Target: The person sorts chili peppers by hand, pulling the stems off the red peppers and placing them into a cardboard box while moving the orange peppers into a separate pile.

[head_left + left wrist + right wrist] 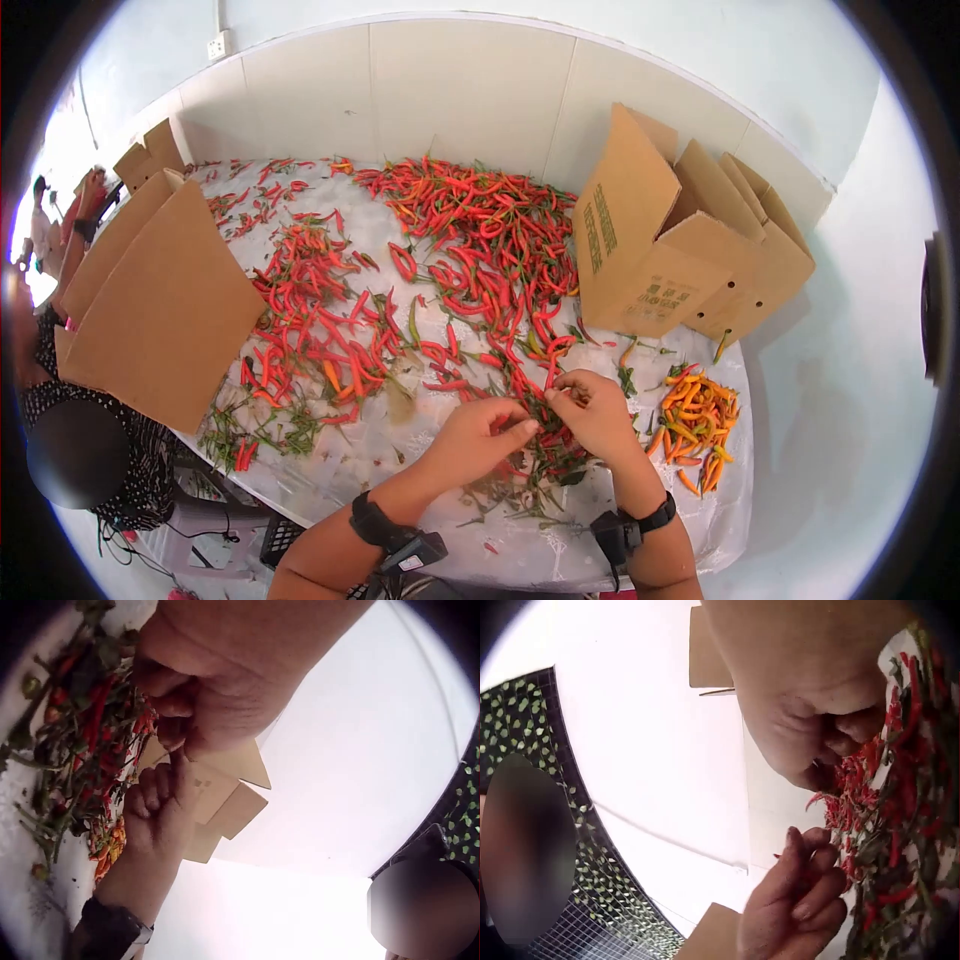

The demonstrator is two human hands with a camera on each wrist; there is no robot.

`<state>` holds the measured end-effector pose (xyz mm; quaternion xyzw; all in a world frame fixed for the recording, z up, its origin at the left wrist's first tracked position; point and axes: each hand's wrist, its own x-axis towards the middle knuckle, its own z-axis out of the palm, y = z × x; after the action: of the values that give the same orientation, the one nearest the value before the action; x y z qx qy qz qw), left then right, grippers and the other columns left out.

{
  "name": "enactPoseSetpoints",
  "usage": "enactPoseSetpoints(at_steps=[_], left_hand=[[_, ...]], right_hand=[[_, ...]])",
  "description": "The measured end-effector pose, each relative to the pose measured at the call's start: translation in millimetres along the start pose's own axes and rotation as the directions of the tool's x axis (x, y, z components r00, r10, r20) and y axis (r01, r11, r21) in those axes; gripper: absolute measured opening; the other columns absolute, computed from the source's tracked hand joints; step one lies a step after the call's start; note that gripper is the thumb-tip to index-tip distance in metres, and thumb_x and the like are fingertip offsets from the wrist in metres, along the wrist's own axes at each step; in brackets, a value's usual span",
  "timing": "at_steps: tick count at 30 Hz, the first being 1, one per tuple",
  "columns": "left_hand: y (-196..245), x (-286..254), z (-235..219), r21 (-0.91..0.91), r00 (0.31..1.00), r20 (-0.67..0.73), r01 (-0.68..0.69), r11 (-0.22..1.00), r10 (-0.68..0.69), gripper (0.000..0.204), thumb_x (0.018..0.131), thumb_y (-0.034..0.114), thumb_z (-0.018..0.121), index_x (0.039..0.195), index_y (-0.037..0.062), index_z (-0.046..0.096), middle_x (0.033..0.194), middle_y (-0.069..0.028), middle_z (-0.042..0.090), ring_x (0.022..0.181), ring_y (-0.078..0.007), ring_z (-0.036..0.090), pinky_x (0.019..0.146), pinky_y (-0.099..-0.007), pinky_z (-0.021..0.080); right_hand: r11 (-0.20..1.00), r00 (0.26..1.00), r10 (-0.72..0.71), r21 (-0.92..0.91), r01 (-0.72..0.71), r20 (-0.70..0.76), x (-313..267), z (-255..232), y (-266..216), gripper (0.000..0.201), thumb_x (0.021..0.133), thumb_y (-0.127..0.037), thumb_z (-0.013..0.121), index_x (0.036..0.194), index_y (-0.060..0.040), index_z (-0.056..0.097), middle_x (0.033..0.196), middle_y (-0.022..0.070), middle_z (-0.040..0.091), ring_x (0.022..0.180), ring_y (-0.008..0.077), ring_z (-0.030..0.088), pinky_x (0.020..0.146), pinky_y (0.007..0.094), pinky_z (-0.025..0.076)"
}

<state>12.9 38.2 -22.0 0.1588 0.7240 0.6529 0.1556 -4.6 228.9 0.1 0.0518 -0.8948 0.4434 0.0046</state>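
My left hand (483, 435) curls its fingers around a red chili pepper (778, 856), whose tip pokes out by the fingertips in the right wrist view. Close beside it, my right hand (597, 410) pinches with thumb and forefinger at a red chili pepper (550, 372), mostly hidden by the fingers. Both hands are over a heap of green stems and red chilies (545, 462) near the table's front edge. In the left wrist view, the right hand (159, 799) reaches up toward the left hand (225, 682).
Red chilies lie in a big pile (480, 215) at the back and another pile (320, 310) at left. Orange chilies (700, 415) sit at right. Open cardboard boxes stand right (640, 250) and left (165, 300). Another person (45, 370) is at far left.
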Motion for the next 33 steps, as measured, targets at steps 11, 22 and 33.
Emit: enactPoseSetpoints(at_steps=[11, 22, 33], left_hand=[[3.3, -0.2, -2.8, 0.124, 0.988, -0.136, -0.061, 0.990, 0.078, 0.020, 0.087, 0.016, 0.063, 0.098, -0.0007, 0.059, 0.086, 0.0002, 0.060, 0.079, -0.0057, 0.052, 0.072, -0.0209, 0.042], [2.9, -3.7, 2.1, 0.187, 0.999, -0.046, 0.034, 0.982, -0.025, 0.017, 0.083, 0.014, 0.065, 0.090, -0.0006, 0.061, 0.079, -0.0037, 0.060, 0.072, -0.0092, 0.052, 0.065, -0.0256, 0.043], [13.9, -2.2, 2.1, 0.308, 0.990, -0.142, 0.041, 0.950, 0.003, 0.009, 0.078, 0.006, 0.067, 0.084, 0.0005, 0.064, 0.073, 0.0000, 0.057, 0.065, -0.0055, 0.048, 0.056, -0.0216, 0.037]], right_hand=[[0.640, 0.962, 0.002, 0.740, -0.210, 0.272, -24.5, 22.5, -4.7, 0.020, 0.092, -0.019, 0.055, 0.107, -0.0078, 0.051, 0.079, -0.0015, 0.052, 0.058, 0.0061, 0.049, 0.046, 0.0186, 0.035], [0.487, 0.913, 0.052, 0.788, -0.376, 0.404, -21.7, 10.1, -7.5, 0.021, 0.086, -0.019, 0.063, 0.102, -0.0052, 0.057, 0.066, -0.0011, 0.053, 0.052, 0.0041, 0.044, 0.042, 0.0190, 0.030], [0.922, 0.976, -0.204, 0.321, 0.218, -0.079, -25.9, 28.5, -3.8, 0.019, 0.087, -0.021, 0.062, 0.087, -0.0032, 0.057, 0.070, 0.0005, 0.060, 0.056, 0.0049, 0.051, 0.049, 0.0209, 0.042]])
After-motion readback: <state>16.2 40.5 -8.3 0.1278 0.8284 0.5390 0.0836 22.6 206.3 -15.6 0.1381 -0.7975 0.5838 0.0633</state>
